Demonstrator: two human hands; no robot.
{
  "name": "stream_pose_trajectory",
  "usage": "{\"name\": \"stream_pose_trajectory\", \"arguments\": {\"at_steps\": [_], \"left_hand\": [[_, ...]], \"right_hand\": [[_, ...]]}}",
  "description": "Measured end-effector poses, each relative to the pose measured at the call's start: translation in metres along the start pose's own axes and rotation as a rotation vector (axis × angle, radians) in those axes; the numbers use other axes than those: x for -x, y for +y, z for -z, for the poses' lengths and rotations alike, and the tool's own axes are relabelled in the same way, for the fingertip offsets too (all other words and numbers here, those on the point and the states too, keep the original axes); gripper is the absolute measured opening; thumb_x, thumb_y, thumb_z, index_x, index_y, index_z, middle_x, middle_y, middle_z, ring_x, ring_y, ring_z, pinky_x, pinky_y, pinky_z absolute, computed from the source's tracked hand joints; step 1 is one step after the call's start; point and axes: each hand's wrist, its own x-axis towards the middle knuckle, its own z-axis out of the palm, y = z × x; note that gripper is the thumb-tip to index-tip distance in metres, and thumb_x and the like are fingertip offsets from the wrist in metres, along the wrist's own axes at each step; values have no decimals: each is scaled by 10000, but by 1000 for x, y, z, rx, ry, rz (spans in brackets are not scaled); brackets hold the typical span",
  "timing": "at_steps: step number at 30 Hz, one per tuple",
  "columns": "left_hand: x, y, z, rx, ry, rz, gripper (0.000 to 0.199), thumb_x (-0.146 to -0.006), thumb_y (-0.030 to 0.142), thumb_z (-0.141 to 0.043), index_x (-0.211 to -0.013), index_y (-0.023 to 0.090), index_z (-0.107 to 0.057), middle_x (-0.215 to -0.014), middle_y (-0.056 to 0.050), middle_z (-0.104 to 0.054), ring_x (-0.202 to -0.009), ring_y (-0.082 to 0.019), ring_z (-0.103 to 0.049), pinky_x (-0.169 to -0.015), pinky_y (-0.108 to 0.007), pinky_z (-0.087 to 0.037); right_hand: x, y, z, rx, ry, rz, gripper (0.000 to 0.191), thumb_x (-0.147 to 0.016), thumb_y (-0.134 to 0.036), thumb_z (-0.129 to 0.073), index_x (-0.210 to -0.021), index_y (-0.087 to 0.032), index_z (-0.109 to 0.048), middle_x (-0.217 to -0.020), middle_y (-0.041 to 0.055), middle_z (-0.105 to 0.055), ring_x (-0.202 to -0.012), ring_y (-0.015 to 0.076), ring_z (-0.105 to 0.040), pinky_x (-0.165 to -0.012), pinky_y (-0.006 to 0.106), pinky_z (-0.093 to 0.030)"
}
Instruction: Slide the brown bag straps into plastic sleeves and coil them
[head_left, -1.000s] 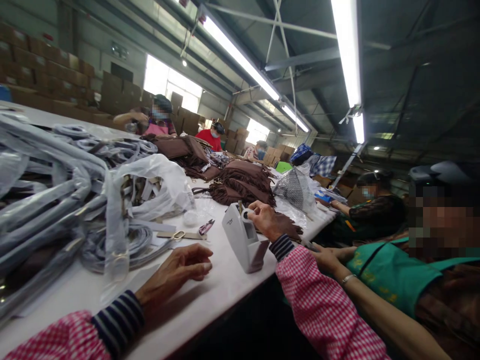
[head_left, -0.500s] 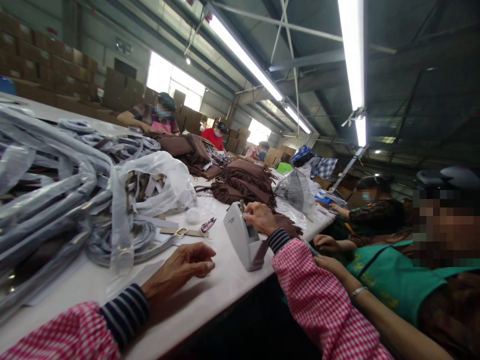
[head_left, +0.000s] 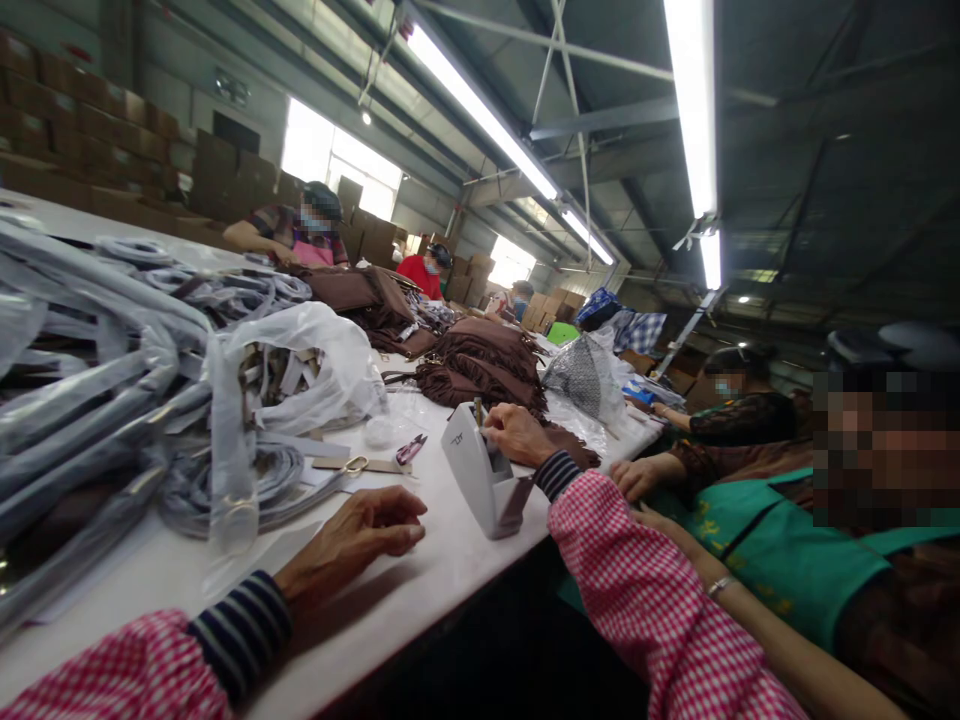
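My right hand is closed at the top of a light grey tape dispenser, its fingers pinched at the upper part. A small brass-coloured piece shows beside the fingertips; the tape roll is hidden. The dispenser stands near the table's front edge. To its left, my left hand hovers low over or rests on the white table, palm inward, fingers loosely bent with the thumb apart, holding nothing. Beyond it lie small thread snips and a strap with a metal clasp.
Plastic-wrapped grey straps are heaped on the left. Brown fringed bags are piled behind the dispenser, near a clear plastic bag. Close on my right sits a co-worker in a green apron; others work along the table.
The view has shifted slightly, so everything sits a little further left. Both my hands keep nearly the same pose. The co-worker's hands at the right have moved a little.
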Motion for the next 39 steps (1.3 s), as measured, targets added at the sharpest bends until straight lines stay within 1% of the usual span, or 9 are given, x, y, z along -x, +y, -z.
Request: {"name": "stream_pose_trajectory", "arguments": {"at_steps": [4,7,9,14,18,23,29,33,39], "left_hand": [[-1,1,1,-27,-2,5,451,-698,525,-776,-949,174,-648,-770,16,-584,-757,-181,-492,-719,-312,-383],[0,3,1,-62,4,4,453,-696,530,-772,-957,179,-655,-800,1,-604,-780,-197,-516,-731,-320,-397],[1,4,1,-78,2,1,454,-707,530,-768,-971,176,-661,-819,-7,-613,-794,-204,-531,-738,-323,-407],[0,1,2,-68,1,15,466,-722,532,-776,-993,170,-664,-808,0,-603,-792,-200,-531,-741,-322,-417],[0,0,3,-87,-1,26,469,-751,522,-765,-1036,160,-672,-844,-8,-624,-819,-204,-537,-758,-321,-421],[2,5,2,-136,-6,21,466,-761,528,-755,-1041,162,-685,-865,-12,-629,-852,-217,-539,-770,-326,-413],[1,4,0,-80,-3,29,455,-757,506,-767,-1026,152,-674,-830,4,-613,-818,-198,-521,-756,-319,-403],[1,2,1,-94,-16,18,403,-783,477,-753,-1020,160,-674,-833,6,-615,-826,-200,-527,-761,-318,-409],[2,4,2,-138,-6,-2,378,-791,472,-731,-1007,165,-684,-836,1,-622,-826,-209,-538,-754,-316,-411]], "right_hand": [[6,8,11,-104,-79,70,241,-839,-111,-601,-953,-164,-806,-1021,58,-796,-965,207,-708,-901,267,-514],[14,13,12,-157,-62,74,350,-818,-83,-584,-1106,-169,-763,-1005,31,-792,-939,192,-709,-876,271,-531],[21,14,9,-167,-28,63,395,-803,-60,-583,-1154,-180,-719,-989,18,-781,-910,178,-702,-851,264,-527],[39,14,3,-119,58,49,344,-757,-1,-606,-1037,-195,-648,-970,6,-723,-886,152,-663,-822,235,-480],[46,17,2,-35,126,21,232,-773,-63,-702,-932,-197,-601,-975,20,-669,-927,176,-620,-842,264,-444],[41,19,2,49,85,52,190,-793,-135,-761,-847,-207,-595,-874,-14,-642,-864,165,-594,-786,250,-409],[35,12,3,136,60,64,84,-850,-118,-675,-863,-197,-651,-922,38,-713,-900,192,-630,-802,274,-405],[38,4,3,170,63,62,126,-868,-108,-621,-815,-213,-664,-936,71,-747,-904,220,-665,-802,301,-412],[43,1,4,193,90,54,148,-882,-128,-606,-829,-258,-652,-945,86,-752,-891,239,-681,-785,325,-412]]}}
